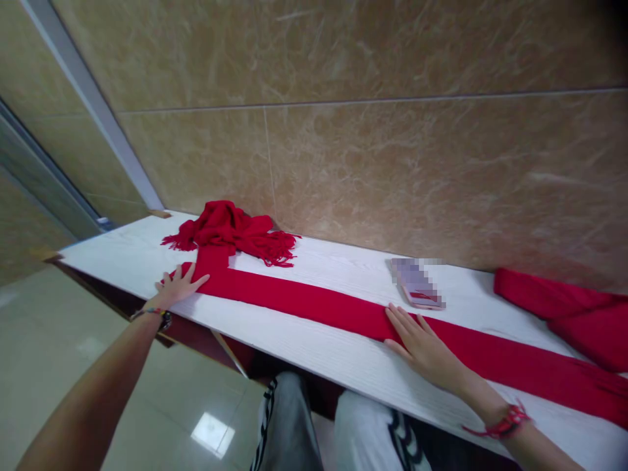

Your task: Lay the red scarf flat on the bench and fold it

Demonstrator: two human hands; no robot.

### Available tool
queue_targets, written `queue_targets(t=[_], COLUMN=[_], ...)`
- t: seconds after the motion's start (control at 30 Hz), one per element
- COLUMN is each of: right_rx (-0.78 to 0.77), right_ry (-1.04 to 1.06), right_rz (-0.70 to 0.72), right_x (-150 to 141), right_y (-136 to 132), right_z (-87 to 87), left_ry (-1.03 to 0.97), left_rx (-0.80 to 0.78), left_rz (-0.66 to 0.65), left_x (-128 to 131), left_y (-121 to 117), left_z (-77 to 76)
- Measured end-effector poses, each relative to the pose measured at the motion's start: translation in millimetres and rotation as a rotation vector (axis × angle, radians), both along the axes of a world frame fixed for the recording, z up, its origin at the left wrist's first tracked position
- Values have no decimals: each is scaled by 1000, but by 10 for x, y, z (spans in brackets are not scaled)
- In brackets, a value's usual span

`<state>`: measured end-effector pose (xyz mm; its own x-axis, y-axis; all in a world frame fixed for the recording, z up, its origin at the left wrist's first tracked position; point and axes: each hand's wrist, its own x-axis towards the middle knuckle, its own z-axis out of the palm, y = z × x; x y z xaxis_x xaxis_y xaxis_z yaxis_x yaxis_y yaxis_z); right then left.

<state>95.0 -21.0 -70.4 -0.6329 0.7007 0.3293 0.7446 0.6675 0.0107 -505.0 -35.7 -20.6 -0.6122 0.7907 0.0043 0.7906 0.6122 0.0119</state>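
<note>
A long red scarf (304, 304), folded into a narrow strip, stretches along the white table from left to right. My left hand (180, 286) rests on its left end with fingers spread flat. Near that hand, a piece of the red cloth runs back toward a crumpled red fringed scarf (230, 229); whether the two are joined I cannot tell. Farther right, my right hand (417, 340) lies flat on the strip, fingers stretched out and close together. Neither hand grips anything.
A phone-like object (419, 288), partly blurred, lies behind the strip near my right hand. Folded red cloth (564, 314) sits at the table's right. The white table (318, 350) backs onto a brown tiled wall (373, 170). My knees are below the front edge.
</note>
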Motion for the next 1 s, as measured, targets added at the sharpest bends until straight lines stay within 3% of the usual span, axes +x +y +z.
queue_targets(t=[0.13, 0.2, 0.27, 0.33, 0.4, 0.53, 0.63, 0.77, 0.9, 1.0], right_rx=[55, 40, 6, -51, -101, -168, -184, -127, -14, 35], right_ry=[-31, -24, 17, 46, 66, 46, 1, -44, -88, -180], right_rz=[-76, -113, -184, -159, -99, -15, -6, -56, -124, -149], right_x=[685, 741, 562, 214, -180, -682, -660, -174, 737, 1425], right_y=[-103, -138, -159, -167, -160, -107, -67, -52, -66, -84], right_z=[-97, -45, 75, 225, 355, 444, 397, 283, 94, -7], left_ry=[22, 94, 203, 276, 211, -16, -34, -12, -4, -4], left_rx=[14, 21, 66, 157, 211, 99, 68, 19, -6, -62], left_rz=[-5, 19, -42, -218, -404, -859, -1041, -1049, -1023, -967], left_x=[1, 88, 344, 828, 1498, 2776, 3189, 3164, 3095, 3187], left_y=[-23, 7, 77, 165, 235, 240, 194, 177, 177, 169], left_z=[38, 77, 132, 185, 202, 71, -56, -86, -26, 39])
